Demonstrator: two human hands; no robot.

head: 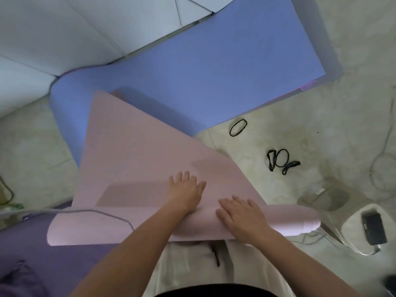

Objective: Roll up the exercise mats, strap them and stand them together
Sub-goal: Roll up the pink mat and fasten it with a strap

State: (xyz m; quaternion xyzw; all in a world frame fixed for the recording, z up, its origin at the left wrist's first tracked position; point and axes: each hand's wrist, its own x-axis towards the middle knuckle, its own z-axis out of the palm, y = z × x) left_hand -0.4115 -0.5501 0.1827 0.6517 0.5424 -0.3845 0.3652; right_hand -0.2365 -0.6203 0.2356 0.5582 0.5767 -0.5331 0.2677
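Right hand (242, 217): my fingers spread flat, pressing the rolled end of the pale pink foam exercise mat (132, 151), lower centre.
Left hand (186, 189): spread flat on its unrolled part.
Black elastic loops (291, 166): floor, right.

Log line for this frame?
left hand: flat on roll | right hand: flat on roll | pink foam mat: partly rolled | blue foam mat: unrolled | black elastic straps: on floor
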